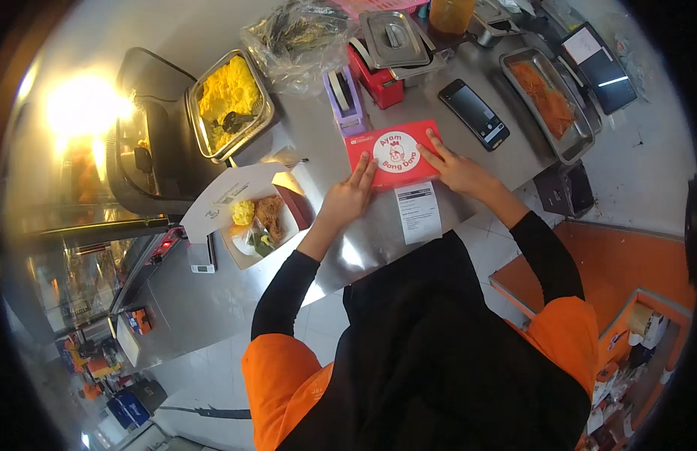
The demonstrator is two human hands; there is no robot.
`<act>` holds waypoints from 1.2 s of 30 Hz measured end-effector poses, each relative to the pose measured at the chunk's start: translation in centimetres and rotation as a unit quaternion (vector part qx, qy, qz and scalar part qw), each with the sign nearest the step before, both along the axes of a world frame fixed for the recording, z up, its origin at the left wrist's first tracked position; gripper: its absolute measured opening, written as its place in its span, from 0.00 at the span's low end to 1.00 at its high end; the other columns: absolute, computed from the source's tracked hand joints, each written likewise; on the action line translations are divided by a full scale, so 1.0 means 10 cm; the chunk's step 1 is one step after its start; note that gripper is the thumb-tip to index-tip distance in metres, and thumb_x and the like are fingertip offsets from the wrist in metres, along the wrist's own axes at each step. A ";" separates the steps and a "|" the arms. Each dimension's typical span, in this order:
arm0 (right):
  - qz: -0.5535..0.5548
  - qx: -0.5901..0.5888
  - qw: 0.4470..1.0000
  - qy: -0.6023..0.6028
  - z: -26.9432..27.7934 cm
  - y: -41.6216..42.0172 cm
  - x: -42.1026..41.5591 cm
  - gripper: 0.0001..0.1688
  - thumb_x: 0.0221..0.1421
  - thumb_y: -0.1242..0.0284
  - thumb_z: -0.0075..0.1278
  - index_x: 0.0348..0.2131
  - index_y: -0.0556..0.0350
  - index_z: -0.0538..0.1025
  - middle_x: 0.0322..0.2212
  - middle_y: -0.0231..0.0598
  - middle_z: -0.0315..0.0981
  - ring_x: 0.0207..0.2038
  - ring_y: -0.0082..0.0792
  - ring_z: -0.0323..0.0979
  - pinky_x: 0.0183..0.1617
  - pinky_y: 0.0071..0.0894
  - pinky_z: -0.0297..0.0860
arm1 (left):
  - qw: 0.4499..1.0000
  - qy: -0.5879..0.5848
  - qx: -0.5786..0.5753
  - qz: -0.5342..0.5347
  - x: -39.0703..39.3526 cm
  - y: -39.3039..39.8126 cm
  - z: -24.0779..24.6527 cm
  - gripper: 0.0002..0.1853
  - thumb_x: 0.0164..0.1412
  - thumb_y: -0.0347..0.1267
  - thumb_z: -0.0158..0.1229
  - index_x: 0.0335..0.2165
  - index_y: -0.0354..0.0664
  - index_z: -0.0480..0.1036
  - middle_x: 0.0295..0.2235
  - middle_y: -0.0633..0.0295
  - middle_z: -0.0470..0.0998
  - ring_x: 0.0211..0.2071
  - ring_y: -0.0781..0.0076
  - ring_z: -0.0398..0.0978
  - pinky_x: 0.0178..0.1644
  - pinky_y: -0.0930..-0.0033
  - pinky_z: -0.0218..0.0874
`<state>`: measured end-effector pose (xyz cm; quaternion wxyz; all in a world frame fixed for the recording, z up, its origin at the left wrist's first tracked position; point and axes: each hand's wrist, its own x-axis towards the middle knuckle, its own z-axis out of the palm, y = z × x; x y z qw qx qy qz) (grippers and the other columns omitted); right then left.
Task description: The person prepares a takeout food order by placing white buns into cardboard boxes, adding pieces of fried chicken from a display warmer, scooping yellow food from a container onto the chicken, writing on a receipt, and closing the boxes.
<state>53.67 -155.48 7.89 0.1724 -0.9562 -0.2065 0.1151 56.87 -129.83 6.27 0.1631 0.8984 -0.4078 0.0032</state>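
A closed red cardboard food box (358, 147) sits on the steel counter (303, 129), its lid printed with a chicken drawing and writing in a white circle. At its near left corner my left hand (348, 194) holds it, fingers laid on the lid. My right hand (464, 173) grips the right side, two fingers spread over the top; both thumbs are hard to see. From under the box's near edge a printed paper slip (419, 217) hangs toward me. Left of my left hand, an open food box (241, 248) contains fried chicken (268, 217), yellow rice (243, 212) and a bagged green item (260, 243).
Behind the red box stand a purple tape dispenser (345, 104) and a red one (376, 82). A smartphone (474, 114) lies to the right, near a steel tray of orange food (543, 98). Yellow rice fills a pan (227, 93) beside the lit display case (83, 225).
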 end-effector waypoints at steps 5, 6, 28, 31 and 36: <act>0.018 -0.010 0.996 -0.086 -0.14 -0.03 -0.05 0.29 0.45 0.74 0.38 0.49 0.56 0.53 0.51 0.55 0.38 0.42 0.51 0.61 0.38 0.38 0.64 | 1.000 -0.019 -0.007 0.023 -0.08 0.01 0.00 0.26 0.42 0.27 0.47 0.45 0.38 0.57 0.47 0.54 0.59 0.28 0.67 0.72 0.24 0.73 0.65; 0.025 0.004 0.994 -0.109 -0.15 -0.04 -0.04 0.29 0.45 0.73 0.39 0.49 0.55 0.53 0.51 0.55 0.39 0.41 0.51 0.62 0.37 0.38 0.65 | 0.999 -0.031 -0.012 0.026 -0.08 0.02 0.00 0.26 0.42 0.26 0.47 0.45 0.38 0.57 0.46 0.54 0.59 0.27 0.67 0.72 0.23 0.74 0.65; 0.000 0.354 0.920 -0.169 -0.51 -0.21 -0.05 0.16 0.36 0.77 0.52 0.32 0.50 0.73 0.43 0.44 0.60 0.49 0.49 0.52 0.53 0.44 0.48 | 0.617 0.634 -0.344 0.316 1.08 -0.10 0.29 0.23 0.47 0.47 0.49 0.38 0.43 0.66 0.45 0.55 0.59 0.33 0.55 0.67 0.37 0.59 0.56; 0.027 0.365 0.919 -0.147 -0.53 -0.29 -0.02 0.17 0.35 0.77 0.53 0.32 0.50 0.74 0.44 0.44 0.58 0.49 0.49 0.52 0.52 0.44 0.49 | 0.618 0.614 -0.315 0.378 1.02 -0.27 0.42 0.22 0.47 0.48 0.48 0.37 0.45 0.67 0.44 0.54 0.61 0.34 0.51 0.66 0.40 0.52 0.52; 0.045 0.375 0.912 -0.156 -0.52 -0.33 0.01 0.17 0.34 0.78 0.54 0.32 0.50 0.74 0.44 0.44 0.58 0.49 0.51 0.51 0.50 0.42 0.52 | 0.602 0.523 -0.490 0.354 0.79 -0.28 0.00 0.17 0.48 0.41 0.48 0.33 0.40 0.68 0.36 0.55 0.68 0.34 0.59 0.66 0.41 0.62 0.53</act>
